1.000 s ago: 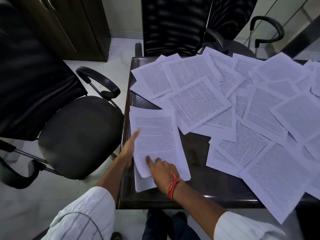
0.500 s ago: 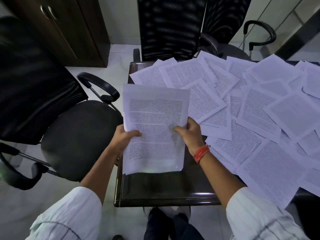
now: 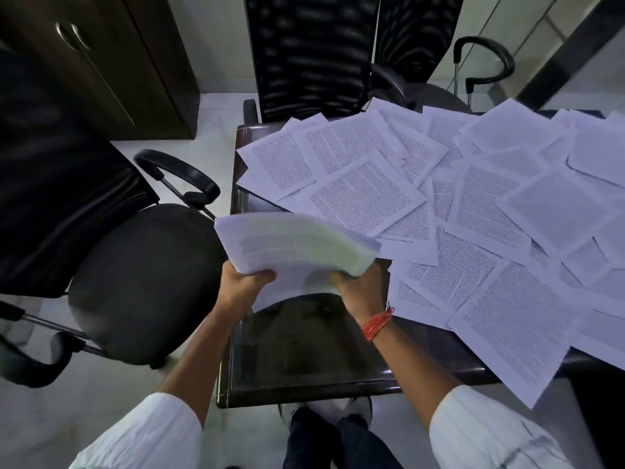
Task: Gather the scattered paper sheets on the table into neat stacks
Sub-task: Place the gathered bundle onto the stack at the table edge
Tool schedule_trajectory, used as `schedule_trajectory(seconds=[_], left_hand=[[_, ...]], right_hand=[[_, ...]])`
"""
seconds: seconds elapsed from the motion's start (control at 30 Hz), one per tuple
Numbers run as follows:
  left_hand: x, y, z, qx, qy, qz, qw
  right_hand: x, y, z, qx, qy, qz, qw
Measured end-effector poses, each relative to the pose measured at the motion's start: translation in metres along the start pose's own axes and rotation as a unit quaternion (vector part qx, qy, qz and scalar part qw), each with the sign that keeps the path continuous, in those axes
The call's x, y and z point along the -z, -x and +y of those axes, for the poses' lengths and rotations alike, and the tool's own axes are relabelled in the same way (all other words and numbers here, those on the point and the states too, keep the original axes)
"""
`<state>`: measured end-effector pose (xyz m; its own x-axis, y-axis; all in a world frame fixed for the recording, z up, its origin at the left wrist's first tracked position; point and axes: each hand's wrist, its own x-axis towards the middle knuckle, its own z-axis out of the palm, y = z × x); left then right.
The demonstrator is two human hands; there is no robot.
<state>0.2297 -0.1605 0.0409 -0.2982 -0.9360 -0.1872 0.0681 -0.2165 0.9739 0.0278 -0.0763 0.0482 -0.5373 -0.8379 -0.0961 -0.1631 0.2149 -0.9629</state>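
While the left hand (image 3: 244, 282) and right hand (image 3: 359, 288) grip the lifted sheaf (image 3: 297, 252) by its near edge above the table (image 3: 304, 374), fingers curled, tapping its edges level would square it; scattered sheets (image 3: 473, 231) remain.

Left of desk: I see a black padded office chair (image 3: 142, 282) with looped black armrests, seat just beside the table edge.
Far side: a black mesh-backed chair (image 3: 311, 55) stands at the table's far edge; a second mesh back (image 3: 419, 32) to its right.
Upper left: dark brown wooden cabinet (image 3: 111, 59), two metal handles.
Floor: pale glossy tiles (image 3: 111, 394).
Upper right: curved black armrest on chrome posts (image 3: 487, 59).
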Motion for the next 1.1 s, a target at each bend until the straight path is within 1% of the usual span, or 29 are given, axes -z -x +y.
schedule_trajectory(seconds=[0.07, 0.13, 0.23, 0.33, 0.43, 0.5, 0.53, 0.6, 0.63, 0.67, 0.7, 0.77, 0.83, 0.9, 0.97, 1.03, 1.07, 1.1], left_hand=[[0.001, 0.0, 0.0, 0.033, -0.033, 0.021, 0.999], [0.008, 0.0, -0.008, 0.115, -0.083, 0.05, 0.989], [0.024, 0.007, -0.028, 0.233, -0.162, 0.078, 0.956], [0.03, 0.018, -0.047, 0.298, -0.242, 0.102, 0.918], [0.029, 0.023, -0.053, 0.307, -0.334, 0.118, 0.883], [0.023, 0.019, -0.05, 0.306, -0.404, 0.098, 0.857], [0.017, 0.015, -0.047, 0.309, -0.448, 0.088, 0.834], [0.0, 0.006, -0.038, 0.294, -0.538, 0.093, 0.784], [-0.011, 0.001, -0.033, 0.267, -0.57, 0.101, 0.771], [-0.026, -0.005, -0.03, 0.234, -0.579, 0.097, 0.775], [-0.04, -0.012, -0.03, 0.2, -0.571, 0.084, 0.792], [-0.078, -0.024, -0.032, 0.154, -0.513, 0.021, 0.844], [-0.122, -0.033, -0.035, 0.145, -0.455, -0.042, 0.878], [-0.157, -0.043, -0.039, 0.148, -0.416, -0.071, 0.894], [-0.188, -0.06, -0.047, 0.143, -0.421, -0.061, 0.893], [-0.21, -0.08, -0.055, 0.166, -0.434, -0.01, 0.885], [-0.216, -0.089, -0.058, 0.188, -0.442, 0.016, 0.877], [-0.222, -0.098, -0.062, 0.203, -0.465, 0.026, 0.861]], right_hand=[[-0.002, -0.002, 0.006, -0.04, -0.007, -0.007, 0.999], [-0.006, -0.001, 0.017, -0.096, 0.004, -0.036, 0.995], [-0.018, 0.003, 0.041, -0.165, 0.08, -0.109, 0.977], [-0.032, 0.009, 0.053, -0.194, 0.155, -0.175, 0.953], [-0.034, 0.013, 0.058, -0.199, 0.179, -0.197, 0.943], [-0.027, 0.014, 0.057, -0.187, 0.19, -0.204, 0.942], [-0.021, 0.013, 0.057, -0.178, 0.206, -0.202, 0.941], [-0.003, 0.008, 0.057, -0.158, 0.253, -0.171, 0.939], [0.009, 0.003, 0.057, -0.14, 0.284, -0.14, 0.938], [0.025, -0.003, 0.059, -0.119, 0.32, -0.101, 0.935], [0.042, -0.009, 0.061, -0.104, 0.356, -0.066, 0.926], [0.077, -0.026, 0.067, -0.091, 0.415, -0.019, 0.905], [0.108, -0.044, 0.078, -0.094, 0.45, -0.014, 0.888], [0.13, -0.064, 0.087, -0.1, 0.468, -0.034, 0.877], [0.145, -0.085, 0.094, -0.093, 0.46, -0.048, 0.882], [0.156, -0.102, 0.098, -0.071, 0.448, -0.067, 0.889], [0.159, -0.107, 0.1, -0.059, 0.462, -0.09, 0.88], [0.163, -0.113, 0.102, -0.048, 0.487, -0.122, 0.863]])
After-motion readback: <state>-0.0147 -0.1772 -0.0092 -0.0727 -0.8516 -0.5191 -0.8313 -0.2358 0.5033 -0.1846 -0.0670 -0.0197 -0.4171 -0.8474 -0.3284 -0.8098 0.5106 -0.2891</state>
